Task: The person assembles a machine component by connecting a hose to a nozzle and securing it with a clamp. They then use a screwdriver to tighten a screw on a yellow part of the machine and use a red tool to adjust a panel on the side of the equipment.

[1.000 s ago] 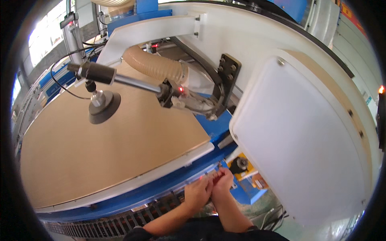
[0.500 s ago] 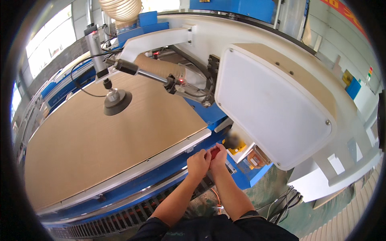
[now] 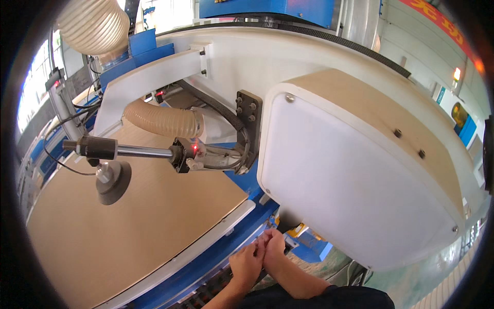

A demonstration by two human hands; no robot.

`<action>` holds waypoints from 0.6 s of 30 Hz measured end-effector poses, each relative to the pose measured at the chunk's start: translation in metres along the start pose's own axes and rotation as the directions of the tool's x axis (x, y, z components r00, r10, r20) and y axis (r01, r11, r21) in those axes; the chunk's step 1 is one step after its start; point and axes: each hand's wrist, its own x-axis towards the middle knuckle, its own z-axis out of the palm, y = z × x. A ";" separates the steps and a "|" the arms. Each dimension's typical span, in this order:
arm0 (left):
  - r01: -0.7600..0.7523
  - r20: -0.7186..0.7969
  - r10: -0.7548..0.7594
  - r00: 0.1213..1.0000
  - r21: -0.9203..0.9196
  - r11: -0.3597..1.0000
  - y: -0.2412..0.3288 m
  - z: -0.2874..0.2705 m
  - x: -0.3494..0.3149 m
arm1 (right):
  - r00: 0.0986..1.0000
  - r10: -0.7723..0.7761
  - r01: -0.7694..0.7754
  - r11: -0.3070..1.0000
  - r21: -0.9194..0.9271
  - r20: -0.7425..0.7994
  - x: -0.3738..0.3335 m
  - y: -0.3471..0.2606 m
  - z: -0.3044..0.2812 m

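Observation:
My left hand (image 3: 246, 264) and my right hand (image 3: 272, 248) are held together, fingers curled, beside the blue machine edge at the lower middle. Both are closed, and the fingers hide whatever lies between them. Just beyond the right hand is a dark rounded part (image 3: 289, 218) under the big white machine cover (image 3: 355, 175). To the left of my hands lies a large light-brown board (image 3: 170, 216) along a white metal rail (image 3: 206, 234).
A dark suction cup (image 3: 114, 183) hangs over the board. Next to it, a metal cylinder arm (image 3: 144, 151) reaches out from the white gantry (image 3: 298, 56). A ribbed hose (image 3: 159, 119) runs behind the arm. A blue bracket (image 3: 311, 246) stands below the cover.
My view has moved nearer the cover and cylinder arm. My hands remain together and appear lower in view. The small red thing that showed between them is now out of sight.

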 end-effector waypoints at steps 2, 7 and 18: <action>-0.015 -0.006 0.015 1.000 -0.006 1.000 -0.009 0.013 0.008 | 0.995 -0.048 0.046 0.999 -0.017 -0.090 -0.004 -0.003 0.008; 0.003 -0.007 -0.003 1.000 -0.011 1.000 -0.003 0.013 0.008 | 0.998 -0.058 0.058 0.998 0.002 0.000 0.014 -0.005 -0.007; -0.019 -0.023 0.020 1.000 0.062 0.998 -0.006 -0.031 -0.027 | 0.992 -0.075 0.065 0.993 0.100 0.105 0.015 0.003 0.006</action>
